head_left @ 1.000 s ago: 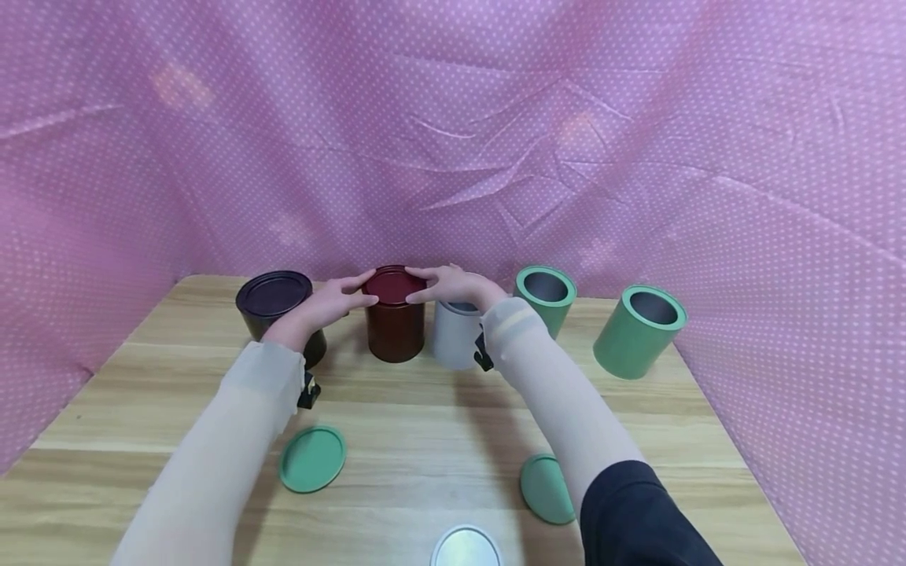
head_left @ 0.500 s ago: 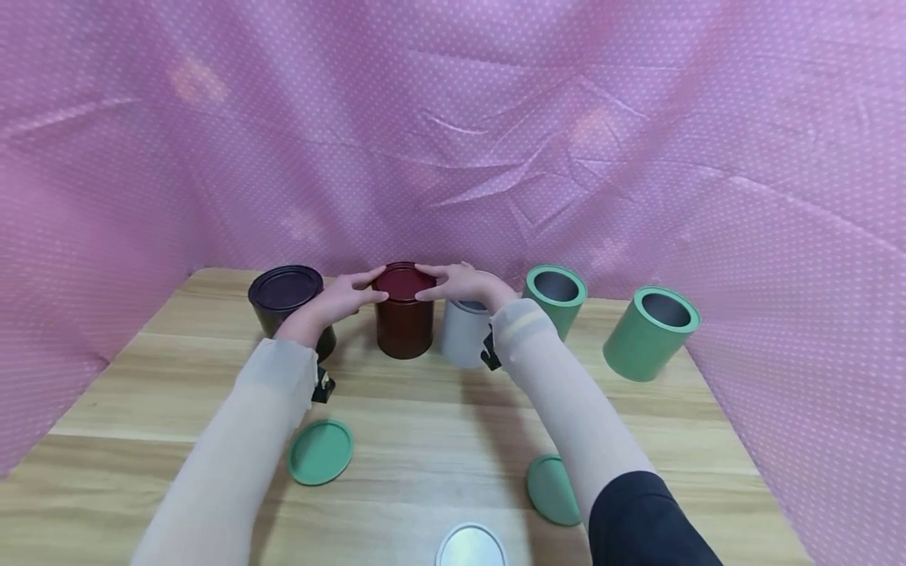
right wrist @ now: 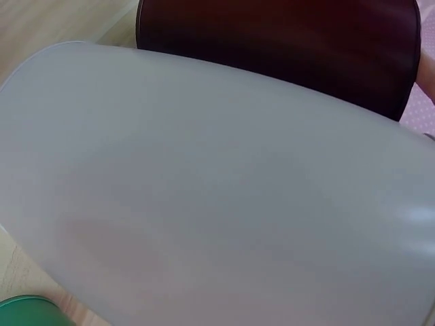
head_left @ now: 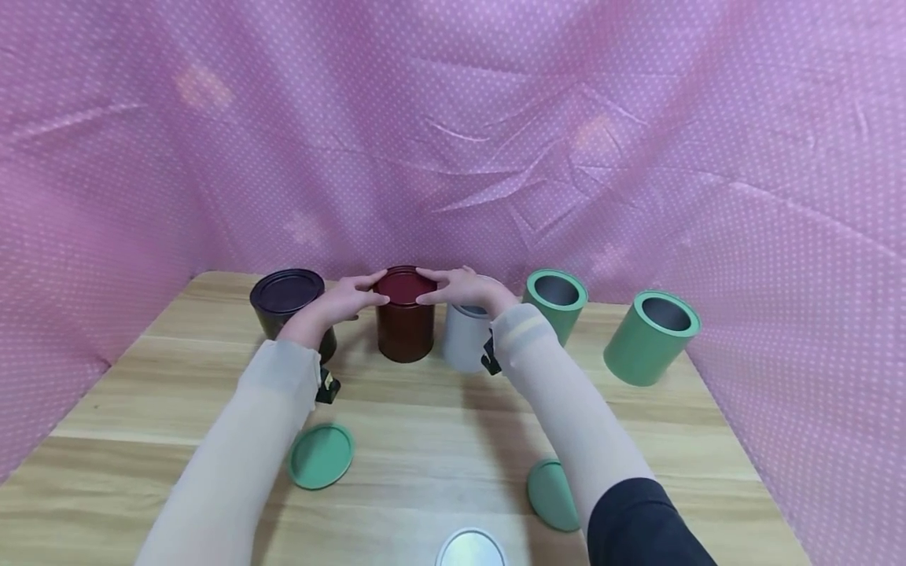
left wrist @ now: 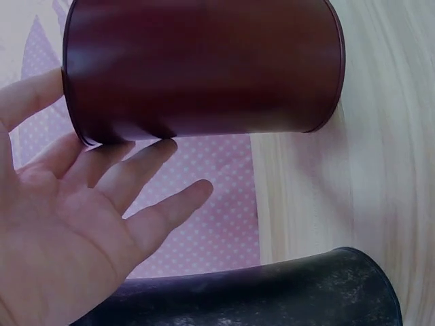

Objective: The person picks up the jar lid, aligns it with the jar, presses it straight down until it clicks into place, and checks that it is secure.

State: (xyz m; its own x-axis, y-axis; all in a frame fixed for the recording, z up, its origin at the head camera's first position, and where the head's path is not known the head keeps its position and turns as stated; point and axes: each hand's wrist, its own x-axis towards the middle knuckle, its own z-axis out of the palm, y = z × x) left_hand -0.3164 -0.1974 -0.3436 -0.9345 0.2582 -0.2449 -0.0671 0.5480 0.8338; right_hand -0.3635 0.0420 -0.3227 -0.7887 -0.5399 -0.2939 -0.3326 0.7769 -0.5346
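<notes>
A dark red can (head_left: 406, 330) with its lid (head_left: 405, 286) on stands upright near the back of the table. My left hand (head_left: 340, 301) lies at the left of its rim, thumb and forefinger spread apart. In the left wrist view, the fingers reach nearly straight along the red can (left wrist: 204, 68), the little finger free. My right hand (head_left: 467, 288) mirrors it at the right rim, passing over a light grey can (head_left: 463, 342) without a lid. That grey can (right wrist: 204, 176) fills the right wrist view and hides most of the right hand.
A black can (head_left: 286, 292) with a lid stands behind the left wrist. Two lidless green cans stand at right, one upright (head_left: 559, 318) and one farther right (head_left: 640, 354). Green lids (head_left: 322, 456) (head_left: 554, 495) and a silver lid (head_left: 470, 550) lie toward the front. Pink dotted cloth (head_left: 453, 118) surrounds the table.
The whole head view has shifted slightly, moving everything a little to the right. Both hands keep the same place at the red can's rim.
</notes>
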